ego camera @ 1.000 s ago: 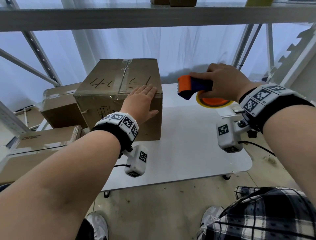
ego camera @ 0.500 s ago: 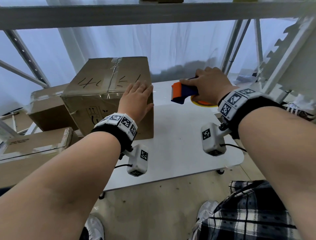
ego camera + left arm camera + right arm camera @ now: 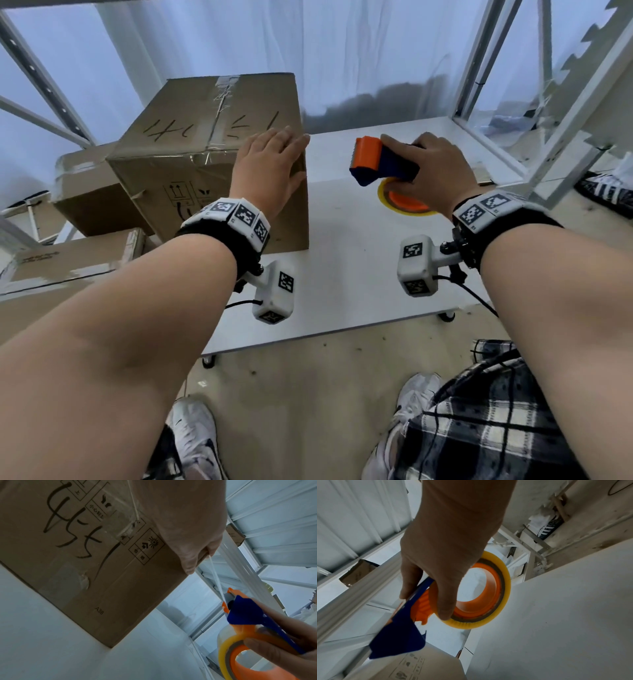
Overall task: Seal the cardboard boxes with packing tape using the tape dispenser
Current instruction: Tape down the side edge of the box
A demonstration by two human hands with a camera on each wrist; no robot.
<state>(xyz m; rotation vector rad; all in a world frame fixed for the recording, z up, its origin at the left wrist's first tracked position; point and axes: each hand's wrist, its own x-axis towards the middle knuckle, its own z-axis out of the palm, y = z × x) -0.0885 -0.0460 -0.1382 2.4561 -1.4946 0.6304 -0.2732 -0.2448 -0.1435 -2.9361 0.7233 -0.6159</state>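
Observation:
A brown cardboard box point(image 3: 191, 144) point(image 3: 82, 563) with black scrawl and a taped top seam stands on the left of the white table point(image 3: 342, 274). My left hand point(image 3: 270, 168) point(image 3: 190, 534) lies flat with straight fingers over the box's near right top edge. My right hand point(image 3: 428, 171) point(image 3: 447, 555) grips the orange and blue tape dispenser point(image 3: 380, 164) point(image 3: 248, 622) point(image 3: 436, 608) in the air to the right of the box. Its yellowish tape roll point(image 3: 488, 595) hangs under the hand. A thin strip of clear tape point(image 3: 216, 577) runs from my left fingers to the dispenser's blade.
More cardboard boxes point(image 3: 89, 202) are stacked to the left of the table, a flat one point(image 3: 68, 260) nearest. Grey metal rack posts point(image 3: 479, 61) and a white curtain stand behind. The right half of the table is bare. My shoes point(image 3: 195, 438) are on the floor below.
My right hand has come down and closer to the box with the dispenser. The head view has tilted downward. My left hand stays on the box's edge.

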